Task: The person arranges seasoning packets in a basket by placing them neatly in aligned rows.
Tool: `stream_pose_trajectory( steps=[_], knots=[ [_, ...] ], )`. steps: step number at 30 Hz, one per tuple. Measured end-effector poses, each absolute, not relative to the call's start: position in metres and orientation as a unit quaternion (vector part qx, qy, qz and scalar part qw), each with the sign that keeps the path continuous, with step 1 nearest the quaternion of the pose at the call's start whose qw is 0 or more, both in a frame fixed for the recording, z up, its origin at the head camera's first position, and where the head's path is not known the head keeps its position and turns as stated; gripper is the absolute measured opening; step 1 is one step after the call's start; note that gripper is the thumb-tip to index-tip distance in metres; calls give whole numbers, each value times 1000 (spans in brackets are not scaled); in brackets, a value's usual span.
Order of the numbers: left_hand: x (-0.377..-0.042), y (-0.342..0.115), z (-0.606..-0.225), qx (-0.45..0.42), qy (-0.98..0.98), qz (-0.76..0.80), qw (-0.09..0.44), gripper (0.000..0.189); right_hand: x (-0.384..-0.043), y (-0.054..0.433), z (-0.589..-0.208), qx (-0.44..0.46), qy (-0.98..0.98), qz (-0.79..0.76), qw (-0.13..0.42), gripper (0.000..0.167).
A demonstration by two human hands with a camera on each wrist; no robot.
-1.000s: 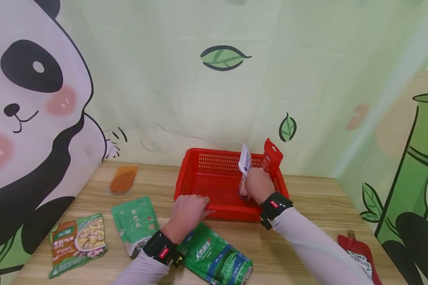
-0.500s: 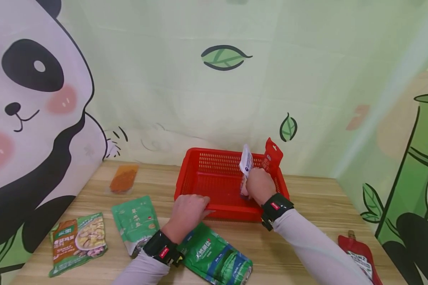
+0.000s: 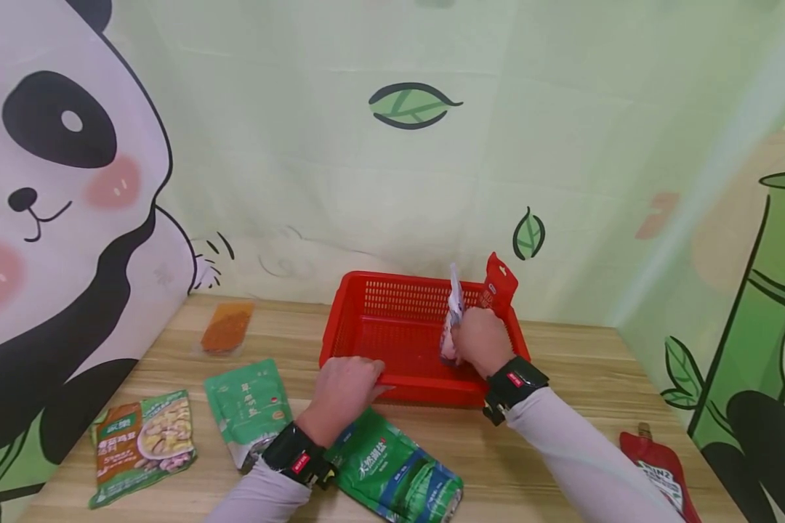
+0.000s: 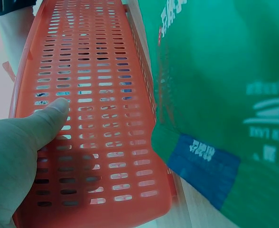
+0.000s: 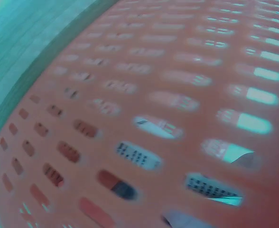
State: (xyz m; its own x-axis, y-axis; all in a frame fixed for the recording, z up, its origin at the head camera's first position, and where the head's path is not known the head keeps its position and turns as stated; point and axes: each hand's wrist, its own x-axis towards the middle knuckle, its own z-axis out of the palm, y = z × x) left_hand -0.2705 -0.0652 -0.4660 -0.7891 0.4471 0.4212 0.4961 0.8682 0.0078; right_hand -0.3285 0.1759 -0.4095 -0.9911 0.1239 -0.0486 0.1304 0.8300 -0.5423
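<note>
A red plastic basket (image 3: 425,393) with slotted walls stands at the back of the table. My left hand (image 3: 343,392) grips its near rim, the thumb (image 4: 51,118) lying along the outer wall in the left wrist view. Inside the basket's right end, my right hand (image 3: 482,340) holds a white and pink packet (image 3: 453,316) upright, nearly edge-on. Just behind that hand a red packet (image 3: 499,282) with a hang hole leans at the right wall. Only the slotted basket wall (image 5: 130,95) fills the right wrist view, hiding the right fingers.
A green and blue salt pouch (image 3: 399,472) lies just before the basket, below the left hand. Further left are a green pouch (image 3: 248,403), a brown and green seasoning bag (image 3: 144,447) and an orange sachet (image 3: 227,328). A red spouted pouch (image 3: 657,468) lies far right.
My right hand has shifted slightly right, and the white and pink packet has tipped and turned more edge-on with it. The left hand stays put on the basket rim.
</note>
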Motion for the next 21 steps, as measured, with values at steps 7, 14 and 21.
stream_pose_trajectory(
  steps=[7,14,21],
  knots=[
    [-272,-66,-467,-254,-941,-61,214,28,-313,184,-396,36,965,-261,-7,32],
    [-272,-66,-468,-256,-939,-60,221,30,-289,191,-396,24,976,-217,-3,33],
    [-272,-66,-469,-256,-938,-63,225,30,-271,196,-404,-6,971,-240,-23,30]
  ],
)
